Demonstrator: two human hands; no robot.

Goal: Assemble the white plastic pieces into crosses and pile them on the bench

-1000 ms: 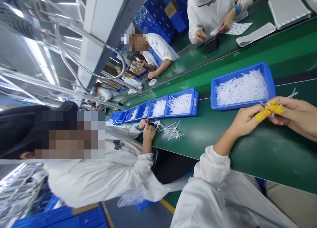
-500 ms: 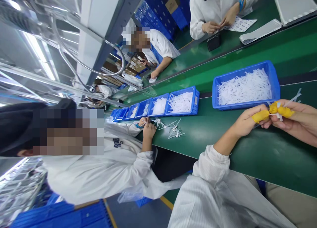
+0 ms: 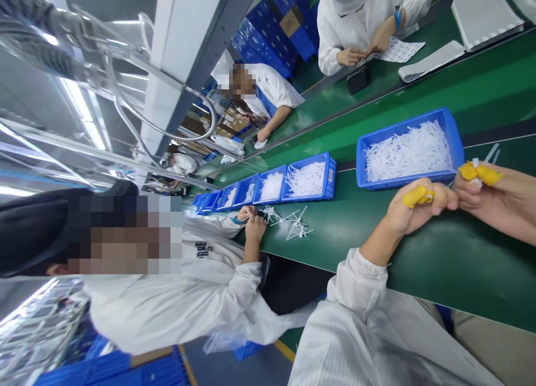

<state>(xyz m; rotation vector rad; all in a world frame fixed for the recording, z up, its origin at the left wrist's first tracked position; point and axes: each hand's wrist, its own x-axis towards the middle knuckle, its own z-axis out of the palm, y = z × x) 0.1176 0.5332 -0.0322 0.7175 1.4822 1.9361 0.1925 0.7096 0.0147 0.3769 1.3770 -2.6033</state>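
Note:
My left hand (image 3: 414, 206), with a yellow covering on a finger, is closed in a pinch beside my right hand. Whatever lies between its fingertips is too small to make out. Yellow covers also wrap fingers of my right hand (image 3: 488, 193), which is closed on thin white plastic strips (image 3: 492, 153) that stick up behind it. A small white part shows at its fingertips. Both hands are held over the green table, their fingertips almost touching. Just beyond them stands a blue bin (image 3: 362, 165) heaped with loose white strips (image 3: 408, 151).
More blue bins (image 3: 330, 176) run in a row to the left. Joined white strips (image 3: 298, 225) lie on the green table (image 3: 318, 246) near a co-worker's hands (image 3: 253, 221). Across the bench, another person's hands (image 3: 360, 53) work near a black object (image 3: 357, 80) and white trays (image 3: 486, 17).
My hands have drawn slightly apart; the left has shifted left and the right holds the strips. The camera view has moved a little.

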